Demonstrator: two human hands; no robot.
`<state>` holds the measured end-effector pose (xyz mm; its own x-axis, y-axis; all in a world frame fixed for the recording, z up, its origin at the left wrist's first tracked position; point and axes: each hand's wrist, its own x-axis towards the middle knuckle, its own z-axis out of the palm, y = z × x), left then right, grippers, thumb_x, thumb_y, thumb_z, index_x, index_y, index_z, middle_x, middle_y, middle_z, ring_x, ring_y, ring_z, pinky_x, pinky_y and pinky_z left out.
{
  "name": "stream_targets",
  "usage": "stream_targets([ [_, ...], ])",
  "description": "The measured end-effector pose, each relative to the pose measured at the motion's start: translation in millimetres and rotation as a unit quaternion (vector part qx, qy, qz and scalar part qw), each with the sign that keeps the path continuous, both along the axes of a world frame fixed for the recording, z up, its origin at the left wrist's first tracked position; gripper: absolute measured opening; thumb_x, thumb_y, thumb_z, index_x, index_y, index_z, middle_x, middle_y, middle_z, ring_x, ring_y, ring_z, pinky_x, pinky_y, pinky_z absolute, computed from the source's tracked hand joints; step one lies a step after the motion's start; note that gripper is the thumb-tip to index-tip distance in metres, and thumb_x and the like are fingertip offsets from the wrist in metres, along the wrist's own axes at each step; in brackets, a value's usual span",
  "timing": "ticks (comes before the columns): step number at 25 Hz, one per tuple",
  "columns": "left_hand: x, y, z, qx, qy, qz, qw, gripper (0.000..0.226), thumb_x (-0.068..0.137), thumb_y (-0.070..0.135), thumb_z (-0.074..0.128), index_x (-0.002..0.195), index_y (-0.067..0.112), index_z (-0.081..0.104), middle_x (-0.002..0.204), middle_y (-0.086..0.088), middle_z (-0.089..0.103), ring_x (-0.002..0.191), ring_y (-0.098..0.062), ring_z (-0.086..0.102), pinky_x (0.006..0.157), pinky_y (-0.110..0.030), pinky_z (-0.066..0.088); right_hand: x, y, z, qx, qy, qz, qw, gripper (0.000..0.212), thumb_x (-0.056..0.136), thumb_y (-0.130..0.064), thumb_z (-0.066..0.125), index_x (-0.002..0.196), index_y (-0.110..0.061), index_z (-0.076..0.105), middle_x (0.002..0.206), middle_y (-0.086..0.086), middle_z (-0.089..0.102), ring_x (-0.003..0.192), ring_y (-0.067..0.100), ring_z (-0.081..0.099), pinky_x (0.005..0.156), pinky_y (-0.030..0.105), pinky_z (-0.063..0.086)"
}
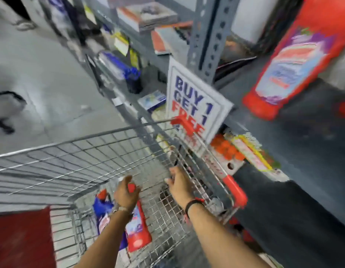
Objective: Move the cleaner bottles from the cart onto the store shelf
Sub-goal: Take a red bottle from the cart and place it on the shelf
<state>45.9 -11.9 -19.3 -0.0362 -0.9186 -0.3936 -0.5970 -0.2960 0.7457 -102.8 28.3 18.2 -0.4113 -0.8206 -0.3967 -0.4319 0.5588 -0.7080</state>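
A wire shopping cart (90, 157) fills the lower left. Inside it my left hand (126, 194) grips the neck of a red cleaner bottle (137, 233) with a red cap. A blue bottle (103, 207) lies beside it, partly hidden by my left forearm. My right hand (180, 183) hovers over the cart's right side with fingers apart and holds nothing. Another red cleaner bottle (295, 60) stands on the dark store shelf (303, 142) at the upper right. The view is blurred by motion.
A "BUY 1 GET 1 FREE" sign (195, 101) hangs from the shelf edge by a grey upright post (208, 35). Orange-capped goods (229, 149) sit on the shelf below. Boxes and bags line the shelves further along. Grey floor (42, 74) lies to the left.
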Motion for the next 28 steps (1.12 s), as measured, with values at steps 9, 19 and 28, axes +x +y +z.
stream_targets([
  [9, 47.9, 3.7, -126.4, 0.243, 0.039, 0.081, 0.966, 0.084, 0.043, 0.002, 0.074, 0.119, -0.001, 0.038, 0.102, -0.023, 0.062, 0.092, -0.025, 0.065, 0.084, -0.039, 0.055, 75.4, -6.3, -157.2, 0.314, -0.115, 0.164, 0.928, 0.049, 0.078, -0.014, 0.068, 0.118, -0.001, 0.043, 0.128, 0.021, 0.053, 0.116, 0.031, 0.053, 0.099, 0.036, 0.044],
  [19, 17.9, -15.3, -67.5, 0.141, 0.211, -0.022, 0.967, 0.061, 0.045, 0.005, 0.069, 0.1, 0.009, 0.042, 0.08, -0.001, 0.055, 0.068, -0.012, 0.053, 0.047, -0.008, 0.049, 42.4, -5.9, -126.1, 0.21, -0.113, 0.088, 0.967, 0.05, 0.059, -0.015, 0.079, 0.105, -0.017, 0.059, 0.109, 0.009, 0.068, 0.097, 0.024, 0.063, 0.088, 0.034, 0.052],
  [28, -96.2, 16.9, 131.0, -0.035, 0.338, -0.226, 0.913, 0.066, 0.051, -0.004, 0.074, 0.11, 0.011, 0.047, 0.089, 0.003, 0.066, 0.07, 0.004, 0.066, 0.059, -0.011, 0.053, -60.9, 68.3, 83.1, -0.124, -0.041, -0.035, 0.991, 0.048, 0.059, -0.005, 0.071, 0.083, -0.039, 0.049, 0.088, -0.016, 0.057, 0.071, -0.019, 0.057, 0.074, 0.012, 0.049],
])
